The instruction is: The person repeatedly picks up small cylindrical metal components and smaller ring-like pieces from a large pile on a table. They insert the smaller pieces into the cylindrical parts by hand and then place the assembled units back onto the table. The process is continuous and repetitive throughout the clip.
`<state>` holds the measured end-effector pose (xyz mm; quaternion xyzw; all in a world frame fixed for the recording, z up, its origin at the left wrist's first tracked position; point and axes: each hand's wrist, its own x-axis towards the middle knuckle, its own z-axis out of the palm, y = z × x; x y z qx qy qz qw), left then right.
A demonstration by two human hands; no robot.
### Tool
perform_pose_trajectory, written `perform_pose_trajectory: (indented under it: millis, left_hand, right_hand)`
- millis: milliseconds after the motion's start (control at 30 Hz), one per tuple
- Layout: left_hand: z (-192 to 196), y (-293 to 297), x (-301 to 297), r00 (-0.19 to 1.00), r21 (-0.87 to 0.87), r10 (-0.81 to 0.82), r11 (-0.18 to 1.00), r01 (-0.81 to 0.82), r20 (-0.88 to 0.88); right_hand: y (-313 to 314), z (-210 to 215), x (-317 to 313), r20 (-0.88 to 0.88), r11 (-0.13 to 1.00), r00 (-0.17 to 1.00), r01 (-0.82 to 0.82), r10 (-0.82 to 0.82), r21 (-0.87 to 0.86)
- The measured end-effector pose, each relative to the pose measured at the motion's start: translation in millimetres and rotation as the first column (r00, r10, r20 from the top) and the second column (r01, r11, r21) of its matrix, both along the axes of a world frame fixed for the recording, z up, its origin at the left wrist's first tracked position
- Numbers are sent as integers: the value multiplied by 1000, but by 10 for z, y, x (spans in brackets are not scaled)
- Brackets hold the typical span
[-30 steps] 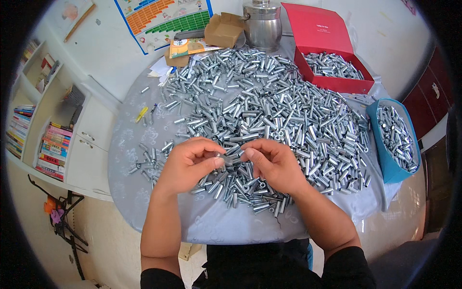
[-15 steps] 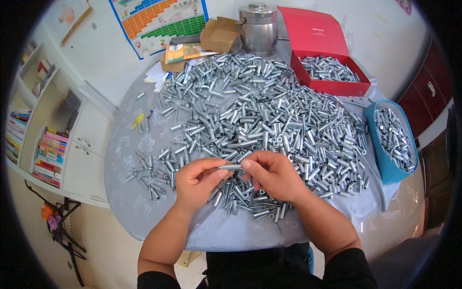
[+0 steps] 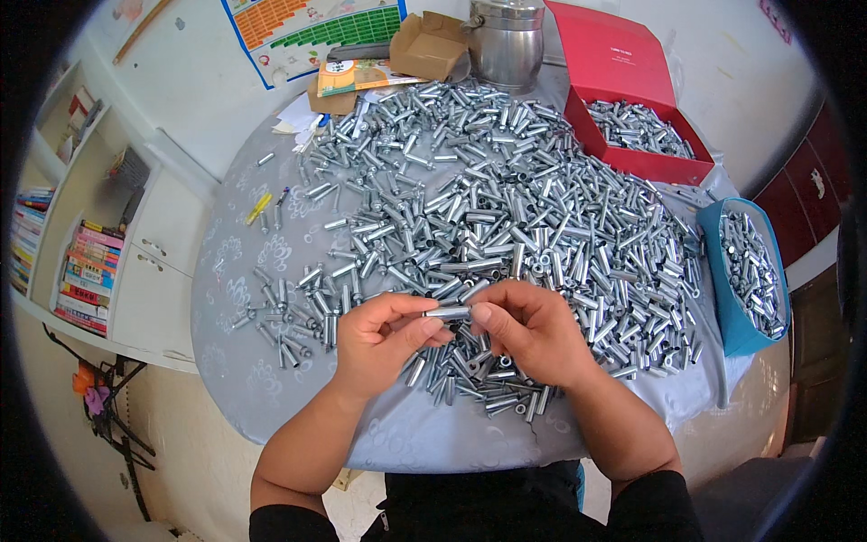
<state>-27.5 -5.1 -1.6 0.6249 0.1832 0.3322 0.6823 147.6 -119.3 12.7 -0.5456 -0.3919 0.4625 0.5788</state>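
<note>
- Between the two hands, just above the near edge of the pile: one short silver metal tube (image 3: 449, 313), held level, its ends pinched from either side.
- Left hand (image 3: 384, 339): thumb and forefinger closed on the left end of the tube, remaining fingers curled under. Nothing else seen in this hand.
- Right hand (image 3: 533, 330): fingertips closed on the right end of the same tube, thumb tip pressed close against it. Whether a second small part sits inside this grip cannot be told; the fingers hide it.
- Tube is lifted clear of the heap, not resting on it; both hands hover over the near fringe of loose pieces.
- Directly below and beyond the hands: large heap of silver metal tubes (image 3: 506, 208), spread across most of the round table with a pale grey patterned cloth (image 3: 244, 361).
- Right of the heap: blue fabric bag (image 3: 722, 307), open, holding more tubes. Far right: red cardboard box (image 3: 668, 165) with lid raised, also part filled with tubes.
- Far edge: steel pot with lid (image 3: 506, 45), open brown carton (image 3: 429, 50), coloured booklet (image 3: 357, 77). Left side of the cloth: a yellow pen-like item (image 3: 258, 208).
- Judgement, step in hand: one piece is being handled or checked end to end, taken singly from the heap.
- Judgement, next move: calls for one hand to let go so the other can carry the tube away, without nudging the loose pieces below.
</note>
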Motion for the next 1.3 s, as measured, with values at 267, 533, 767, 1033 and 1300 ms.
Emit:
perform_pose_trajectory:
  millis: [267,533,767,1033,1300]
  left_hand:
    - [-5,11,-12,999,-7,37,999,-37,2]
    - [13,-2,-30,1000,-10,23,1000,-23,-4]
    - [26,-13,-15,999,-36,37,999,-38,-11]
    - [-15,-21,-4,999,-9,45,999,-45,-18]
    - [-11,-23,-10,999,1,35,999,-35,-12]
  right_hand:
    - [3,8,-21,-2,999,999,38,-38,-6]
    - [0,-44,-39,6,998,999,31,-31,50]
    - [20,-25,-96,9,989,993,116,-117,96]
    - [18,-131,-38,53,993,995,81,-86,91]
    - [16,-41,-83,24,983,989,145,-148,110]
